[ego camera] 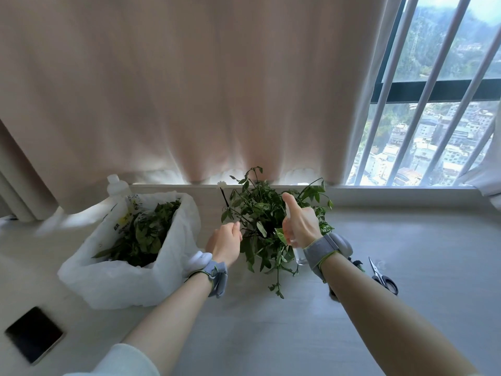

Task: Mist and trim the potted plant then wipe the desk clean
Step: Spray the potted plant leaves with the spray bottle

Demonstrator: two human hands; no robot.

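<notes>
With the right hand (299, 226) wrapped round the clear spray bottle (299, 255) over the potted plant (259, 207) mid-desk (271, 337) and the left hand (224, 241) loosely curled at its foliage (pinching a stem or not, I cannot tell), good misting probably means short bursts aimed across the leaves.

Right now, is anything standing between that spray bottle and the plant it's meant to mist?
Nothing visible does. The right-hand grip holds the spray bottle right at the near foliage of the potted plant, with no gap showing. The left-hand grip sits at the leaves' left edge, aside from the bottle.
</notes>
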